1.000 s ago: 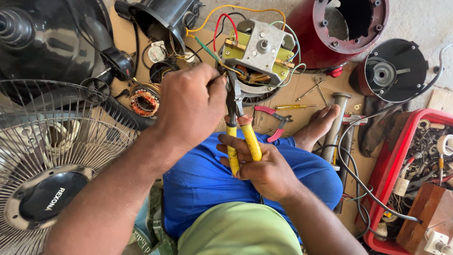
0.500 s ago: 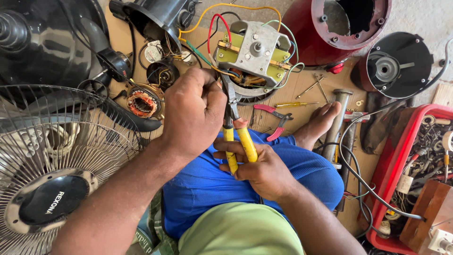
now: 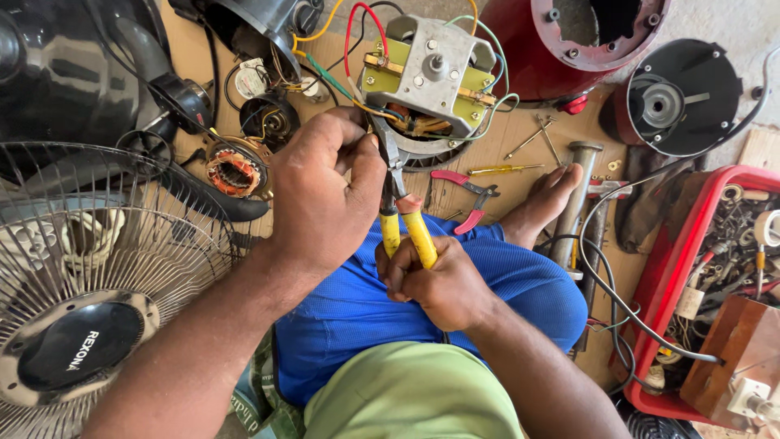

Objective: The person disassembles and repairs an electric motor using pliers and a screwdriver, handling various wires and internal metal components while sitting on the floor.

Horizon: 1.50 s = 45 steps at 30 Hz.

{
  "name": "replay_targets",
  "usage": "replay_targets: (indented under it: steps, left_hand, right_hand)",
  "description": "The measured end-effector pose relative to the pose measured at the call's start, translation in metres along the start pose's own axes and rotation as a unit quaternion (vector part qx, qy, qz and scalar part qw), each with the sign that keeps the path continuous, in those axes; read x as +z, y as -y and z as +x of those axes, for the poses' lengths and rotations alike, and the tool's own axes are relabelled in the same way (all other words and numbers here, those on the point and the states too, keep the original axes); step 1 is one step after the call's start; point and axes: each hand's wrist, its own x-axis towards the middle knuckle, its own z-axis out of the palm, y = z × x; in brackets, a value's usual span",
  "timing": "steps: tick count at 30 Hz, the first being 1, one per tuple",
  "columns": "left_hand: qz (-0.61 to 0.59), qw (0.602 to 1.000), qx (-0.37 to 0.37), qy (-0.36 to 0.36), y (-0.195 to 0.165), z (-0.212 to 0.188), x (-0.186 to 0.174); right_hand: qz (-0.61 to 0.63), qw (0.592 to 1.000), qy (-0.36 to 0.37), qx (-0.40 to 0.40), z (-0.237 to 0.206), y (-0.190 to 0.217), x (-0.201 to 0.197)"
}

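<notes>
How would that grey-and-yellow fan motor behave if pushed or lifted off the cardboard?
The fan motor is likely heavy for its size: metal plates and a winding show. Its coloured wires look floppy and would probably drag or snag, since the left hand pinches one at the pliers gripped by the right hand. Blocky; unlikely to roll.

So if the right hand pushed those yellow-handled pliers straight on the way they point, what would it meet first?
Probably the fan motor. The right hand aims the pliers up the picture, their tip at the wires pinched by the left hand. Depth is unclear.
</notes>
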Motion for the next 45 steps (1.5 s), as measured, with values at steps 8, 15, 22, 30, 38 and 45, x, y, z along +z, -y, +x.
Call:
replay_targets:
  steps: [8,15,22,30,38,45]
  left_hand:
    - [-0.279,0.929,-0.242,0.021,-0.005,0.005,-0.005]
    - [-0.421,0.797,-0.424,0.087,0.01,0.013,-0.008]
    - [-0.49,0.776,-0.393,0.062,0.026,-0.006,0.001]
    - [-0.559,0.747,-0.35,0.082,0.029,-0.019,-0.007]
    - [-0.545,0.734,-0.393,0.096,0.025,-0.024,-0.017]
    - [-0.51,0.772,-0.368,0.095,0.025,-0.025,-0.016]
  right_hand:
    - [-0.193,0.972,-0.015,0.131,-0.038,0.028,-0.015]
    - [-0.18,0.97,-0.043,0.16,-0.101,-0.009,-0.056]
    - [-0.152,0.97,-0.09,0.165,-0.145,-0.066,-0.072]
    - [-0.188,0.934,-0.155,0.261,-0.21,-0.1,-0.078]
    - [-0.355,0.86,-0.073,0.358,-0.225,-0.099,-0.073]
    - [-0.259,0.9,-0.129,0.327,-0.221,-0.114,-0.083]
